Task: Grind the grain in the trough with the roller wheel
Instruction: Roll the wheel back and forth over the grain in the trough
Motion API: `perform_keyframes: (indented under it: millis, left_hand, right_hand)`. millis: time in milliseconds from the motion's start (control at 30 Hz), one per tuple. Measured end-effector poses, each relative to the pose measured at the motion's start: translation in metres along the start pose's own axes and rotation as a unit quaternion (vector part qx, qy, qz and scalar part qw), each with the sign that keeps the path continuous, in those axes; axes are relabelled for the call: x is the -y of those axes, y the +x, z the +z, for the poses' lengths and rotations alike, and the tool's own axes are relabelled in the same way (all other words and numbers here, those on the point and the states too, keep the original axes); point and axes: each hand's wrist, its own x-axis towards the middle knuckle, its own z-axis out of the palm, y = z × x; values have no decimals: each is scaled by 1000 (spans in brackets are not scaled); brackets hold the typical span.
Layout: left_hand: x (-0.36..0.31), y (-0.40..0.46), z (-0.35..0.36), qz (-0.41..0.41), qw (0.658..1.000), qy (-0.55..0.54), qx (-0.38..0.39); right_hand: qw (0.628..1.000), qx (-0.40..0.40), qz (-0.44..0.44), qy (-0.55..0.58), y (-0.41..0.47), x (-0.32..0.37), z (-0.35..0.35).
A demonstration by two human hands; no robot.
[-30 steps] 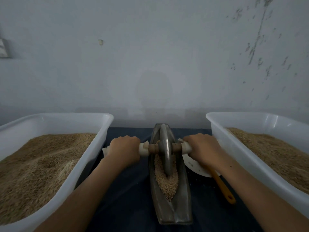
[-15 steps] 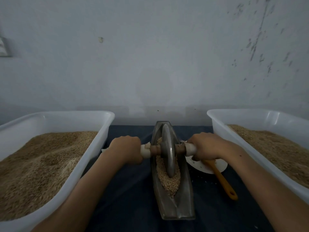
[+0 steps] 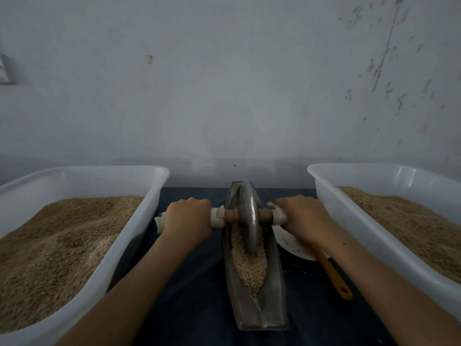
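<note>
A narrow boat-shaped metal trough (image 3: 275, 290) lies lengthwise on the dark cloth in front of me. Pale grain (image 3: 249, 267) fills its groove. A metal roller wheel (image 3: 249, 218) stands upright in the far half of the trough, its rim sunk in the grain. A wooden axle with white wrapped ends runs through the wheel. My left hand (image 3: 188, 217) grips the left wrapped end. My right hand (image 3: 303, 218) grips the right wrapped end. Both fists sit level with each other on either side of the wheel.
A white plastic tub (image 3: 129, 236) of grain stands at the left, and a second white tub (image 3: 349, 221) of grain at the right. A white plate (image 3: 295, 247) and an orange-handled utensil (image 3: 333, 275) lie between the trough and the right tub. A grey wall rises just behind.
The wheel rolled toward the near end of the trough with both hands half a second ago, and now sits about where it was then. My grip on both ends is unchanged.
</note>
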Motion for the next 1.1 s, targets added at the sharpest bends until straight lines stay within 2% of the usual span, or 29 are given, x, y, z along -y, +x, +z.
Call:
perform_keyframes:
  millis: [133,233,300,367,533,600,700,933,1033,1100]
  left_hand:
    - [4,4,-4,4,996,-6,94]
    - [7,6,-5,7,991,-8,135]
    - [8,7,-3,5,990,-11,141]
    - [8,7,1,-4,991,-18,129]
    - [5,3,8,-16,999,-35,9]
    - [4,1,9,-13,999,-42,-12]
    - [4,0,7,-10,999,-48,11]
    - [5,3,-4,5,994,-7,109]
    - [4,4,-4,7,995,0,103]
    - [4,4,-2,0,997,-3,82]
  right_hand:
    - [991,134,-29,12,0,-1,-19]
    - [981,191,-30,17,-2,-1,-25]
    - [982,184,-29,11,-1,0,-24]
    - [990,138,-28,0,-1,1,-19]
    - [998,-40,-19,-39,1,2,1]
    - [996,-73,-26,-49,2,3,6]
    - [998,-40,-24,-37,1,3,0]
    - [985,168,-24,8,-3,1,-24]
    - [983,180,-15,17,-3,-1,-23]
    - [990,141,-13,11,-2,0,-18]
